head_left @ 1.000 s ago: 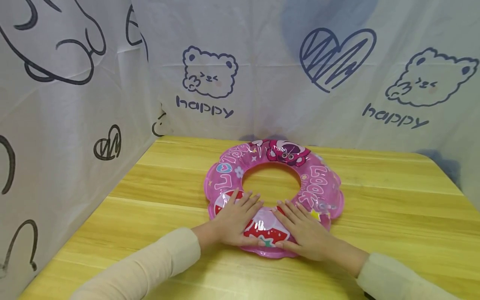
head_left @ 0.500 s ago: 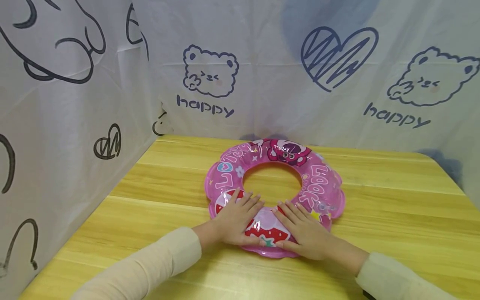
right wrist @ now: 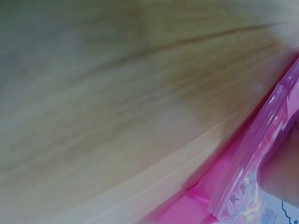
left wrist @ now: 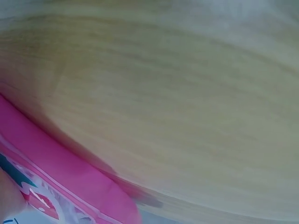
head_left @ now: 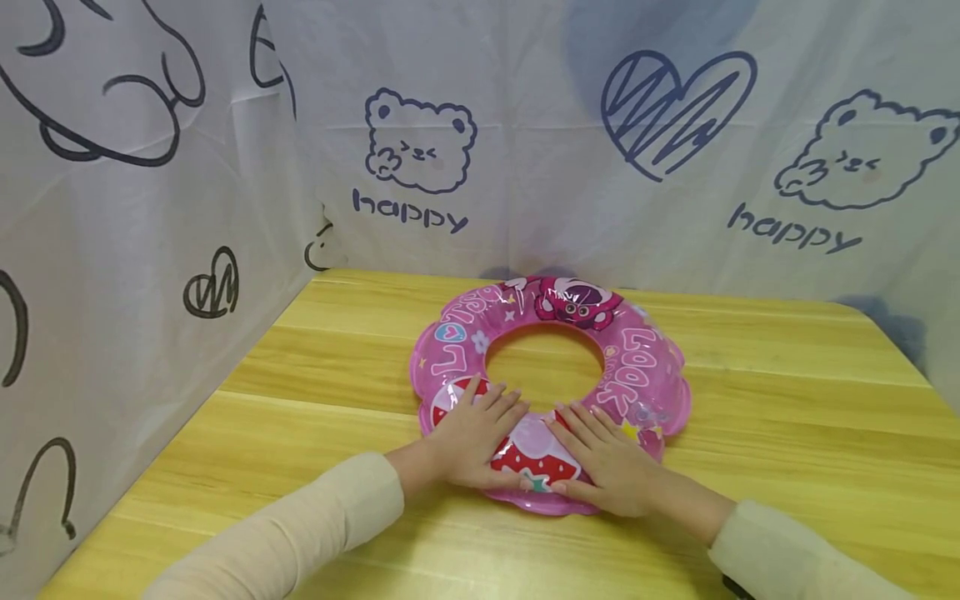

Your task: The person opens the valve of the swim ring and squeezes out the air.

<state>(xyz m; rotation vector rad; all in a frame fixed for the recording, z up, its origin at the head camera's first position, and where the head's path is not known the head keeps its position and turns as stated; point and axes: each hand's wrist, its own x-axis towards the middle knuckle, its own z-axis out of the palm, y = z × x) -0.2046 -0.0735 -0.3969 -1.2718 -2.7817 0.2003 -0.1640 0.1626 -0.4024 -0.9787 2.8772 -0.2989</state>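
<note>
A pink inflatable swim ring (head_left: 637, 367) with a bear print, lettering and a red strawberry pattern lies flat on the wooden table (head_left: 300, 367). My left hand (head_left: 476, 437) rests on its near left part, fingers straight and pointing toward the hole. On the near right part rests my right hand (head_left: 607, 467), its fingers also extended. The two thumbs lie near each other over the strawberry print. In the left wrist view the ring's pink edge (left wrist: 70, 163) fills the lower left corner. The right wrist view has its glossy seam (right wrist: 252, 154) along the right side.
White curtains (head_left: 540, 200) printed with bears, hearts and the word "happy" hang behind the table and along its left side. The ring's far edge lies close to the table's back edge. A dark band (head_left: 737, 587) shows under the right sleeve.
</note>
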